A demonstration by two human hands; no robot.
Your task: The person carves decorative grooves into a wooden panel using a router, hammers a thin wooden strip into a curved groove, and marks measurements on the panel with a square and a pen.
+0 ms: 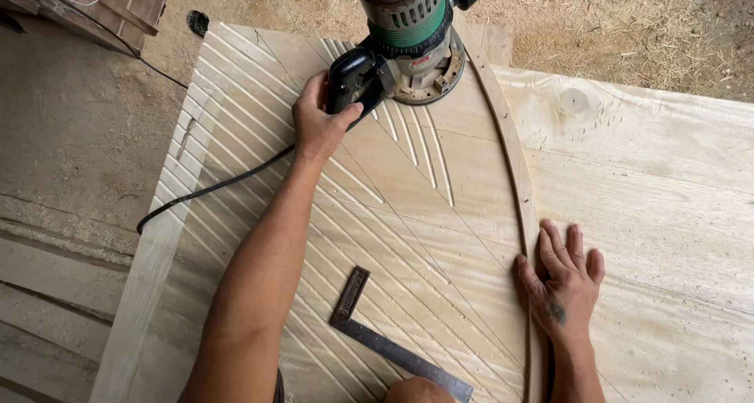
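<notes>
Router: we have the green and grey router (412, 38) standing upright on the carved panel (377, 214), its round base flat on the wood at the far end of the grooves, just beyond our grip.
Left hand: our left hand (320, 124) is wrapped tight around the black side handle (351, 77), fingers closed on it, arm stretched well forward.
Right hand: our right hand (564, 281) lies open and flat, fingers spread, clamped on nothing, pressing where the curved strip (514, 167) meets the wide board (652, 214), well off to the side of the grip and nearer to us.
Cord: the black cord (212, 187) trails from under the gripping hand back over the panel's left edge, away from the base.
Grooves: short fluted cuts (416, 140) run from the base toward us, just right of the wrist; longer diagonal ones fan out below the forearm.
Square: the metal try square (385, 332) lies loose on the panel, well back from the grip, near our body.
Doing it well: we judge the base wants to stay dead flat, the feed steady along the pencilled line, the cord kept behind the hand, and the flat palm holding the work from shifting.
Risk: one-handed, we reckon the machine could tip or wander off the line.
</notes>
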